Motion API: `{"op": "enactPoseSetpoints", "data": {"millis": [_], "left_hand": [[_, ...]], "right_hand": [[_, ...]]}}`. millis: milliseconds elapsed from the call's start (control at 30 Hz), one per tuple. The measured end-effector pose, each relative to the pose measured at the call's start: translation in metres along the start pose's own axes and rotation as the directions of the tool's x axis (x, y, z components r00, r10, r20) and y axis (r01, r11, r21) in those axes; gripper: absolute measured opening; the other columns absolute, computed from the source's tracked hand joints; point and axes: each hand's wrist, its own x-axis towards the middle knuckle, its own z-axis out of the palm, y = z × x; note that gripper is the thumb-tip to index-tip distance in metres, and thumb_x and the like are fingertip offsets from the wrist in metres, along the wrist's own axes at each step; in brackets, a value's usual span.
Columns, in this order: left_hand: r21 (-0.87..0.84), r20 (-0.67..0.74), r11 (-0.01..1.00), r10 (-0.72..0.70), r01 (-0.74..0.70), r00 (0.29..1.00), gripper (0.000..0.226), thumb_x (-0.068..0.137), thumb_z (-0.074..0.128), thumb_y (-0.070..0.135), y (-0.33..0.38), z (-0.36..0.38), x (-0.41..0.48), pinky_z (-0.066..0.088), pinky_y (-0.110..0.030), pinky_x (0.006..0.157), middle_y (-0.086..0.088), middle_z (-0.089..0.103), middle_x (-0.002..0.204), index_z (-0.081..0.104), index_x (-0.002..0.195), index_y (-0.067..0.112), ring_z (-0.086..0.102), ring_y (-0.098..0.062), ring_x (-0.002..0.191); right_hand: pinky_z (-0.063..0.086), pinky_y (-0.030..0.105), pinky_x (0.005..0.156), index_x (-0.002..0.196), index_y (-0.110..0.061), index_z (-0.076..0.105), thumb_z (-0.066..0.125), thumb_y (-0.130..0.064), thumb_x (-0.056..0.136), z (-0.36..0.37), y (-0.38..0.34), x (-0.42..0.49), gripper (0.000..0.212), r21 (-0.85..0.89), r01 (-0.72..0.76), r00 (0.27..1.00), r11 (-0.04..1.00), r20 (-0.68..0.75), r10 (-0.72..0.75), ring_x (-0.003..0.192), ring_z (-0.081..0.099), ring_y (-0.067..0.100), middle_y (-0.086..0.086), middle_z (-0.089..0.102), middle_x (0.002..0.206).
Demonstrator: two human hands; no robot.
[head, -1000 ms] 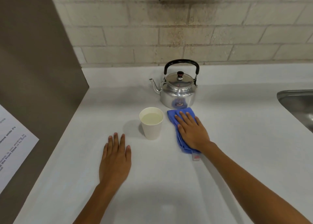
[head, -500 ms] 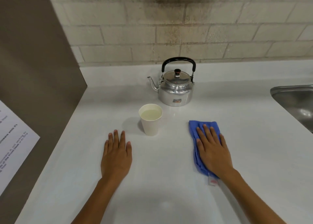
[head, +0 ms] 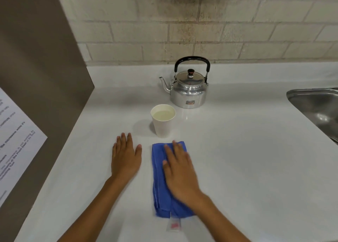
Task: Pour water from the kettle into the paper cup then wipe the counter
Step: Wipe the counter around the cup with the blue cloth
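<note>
White worktop (head: 237, 159) under a brick wall carries the right hand (head: 180, 170) pressed flat, fingers spread, on the folded blue cloth (head: 159, 186), the left hand (head: 125, 158) lying flat and open just beside it, the filled paper cup (head: 163, 121) just beyond them, and the kettle (head: 188, 88) farther back.

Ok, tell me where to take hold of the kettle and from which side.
Grip the kettle by its black arched handle, coming from above. The handle stands upright over the lid, with a clear gap under the arch for fingers. The spout points left toward the paper cup, so a hand from the right suits.
</note>
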Motion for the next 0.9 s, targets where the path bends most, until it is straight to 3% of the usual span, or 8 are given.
{"op": "enactPoseSetpoints", "data": {"millis": [100, 200, 400, 533, 600, 733, 800, 900], "left_hand": [[-0.061, -0.012, 0.997, 0.049, -0.050, 0.999, 0.059, 0.097, 0.024, 0.037, 0.015, -0.004, -0.025, -0.007, -0.032, 0.115, -0.008, -0.003, 0.156, 0.000, 0.144, 0.010, -0.006, -0.019, 0.143], [-0.075, 0.032, 0.983, 0.173, -0.170, 0.984, 0.061, 0.096, 0.021, 0.040, 0.053, 0.014, -0.066, -0.012, -0.030, 0.113, -0.006, -0.007, 0.156, -0.005, 0.144, 0.012, -0.010, -0.017, 0.143], [0.176, 0.069, 0.954, 0.236, -0.244, 0.969, 0.066, 0.093, 0.009, 0.051, 0.079, 0.041, -0.089, -0.019, -0.042, 0.110, -0.004, -0.019, 0.154, -0.016, 0.140, 0.014, -0.017, -0.021, 0.141], [0.220, 0.067, 0.926, 0.301, -0.308, 0.951, 0.070, 0.093, -0.003, 0.045, 0.044, 0.014, -0.095, -0.002, -0.035, 0.110, -0.007, 0.044, 0.142, 0.042, 0.134, 0.011, 0.042, -0.021, 0.129], [0.232, 0.058, 0.924, 0.299, -0.304, 0.952, 0.071, 0.094, -0.001, 0.043, 0.015, 0.002, -0.084, 0.000, -0.029, 0.109, -0.010, 0.052, 0.134, 0.050, 0.128, 0.007, 0.052, -0.024, 0.121], [0.194, -0.036, 0.978, 0.081, -0.072, 0.996, 0.069, 0.090, -0.002, 0.053, -0.043, -0.024, -0.014, -0.002, -0.031, 0.116, -0.009, 0.002, 0.155, 0.004, 0.144, 0.010, 0.006, -0.021, 0.143], [0.207, -0.050, 0.977, -0.037, 0.046, 0.998, 0.059, 0.097, 0.016, 0.040, -0.041, -0.024, 0.030, 0.001, -0.038, 0.119, -0.013, -0.002, 0.156, -0.001, 0.144, 0.008, -0.002, -0.024, 0.144], [0.171, -0.072, 0.982, -0.070, 0.081, 0.995, 0.057, 0.098, 0.018, 0.035, 0.000, -0.011, 0.072, 0.000, -0.042, 0.118, -0.016, -0.002, 0.155, -0.001, 0.144, 0.005, -0.003, -0.031, 0.143]], "right_hand": [[0.002, 0.036, 0.117, 0.146, -0.017, 0.017, 0.027, -0.022, 0.098, -0.026, 0.040, 0.033, 0.049, 0.045, -0.074, 0.987, 0.996, -0.140, 0.080, 0.145, 0.001, 0.022, 0.007, 0.008, 0.158], [0.006, 0.041, 0.117, 0.146, -0.014, 0.013, 0.024, -0.022, 0.099, -0.037, 0.067, 0.067, 0.049, -0.064, -0.162, 0.983, 0.985, -0.103, 0.155, 0.145, 0.002, 0.025, 0.010, 0.007, 0.158], [0.006, 0.042, 0.118, 0.146, -0.014, 0.013, 0.019, -0.029, 0.100, -0.028, 0.084, 0.102, 0.049, -0.177, -0.104, 0.994, 0.979, -0.032, 0.100, 0.145, 0.002, 0.025, 0.008, 0.007, 0.158], [0.007, 0.043, 0.118, 0.146, -0.014, 0.013, 0.018, -0.031, 0.099, -0.026, 0.087, 0.116, 0.049, -0.219, -0.092, 0.996, 0.971, -0.024, 0.088, 0.145, 0.004, 0.024, 0.008, 0.010, 0.158], [0.006, 0.043, 0.118, 0.146, -0.015, 0.012, 0.016, -0.032, 0.099, -0.023, 0.088, 0.120, 0.050, -0.234, -0.090, 0.996, 0.968, -0.029, 0.086, 0.145, 0.004, 0.024, 0.007, 0.010, 0.158], [0.004, 0.043, 0.118, 0.146, -0.016, 0.007, 0.013, -0.034, 0.098, -0.014, 0.091, 0.122, 0.052, -0.269, -0.101, 0.995, 0.958, -0.050, 0.091, 0.145, 0.001, 0.022, 0.005, 0.007, 0.158], [0.002, 0.042, 0.118, 0.146, -0.017, 0.004, 0.011, -0.035, 0.098, -0.011, 0.093, 0.124, 0.053, -0.274, -0.103, 0.994, 0.956, -0.050, 0.093, 0.145, -0.001, 0.021, 0.004, 0.004, 0.158], [-0.001, 0.041, 0.118, 0.146, -0.018, 0.001, 0.009, -0.036, 0.097, -0.009, 0.095, 0.126, 0.053, -0.270, -0.107, 0.994, 0.957, -0.046, 0.098, 0.145, -0.004, 0.019, 0.003, 0.001, 0.158]]}}
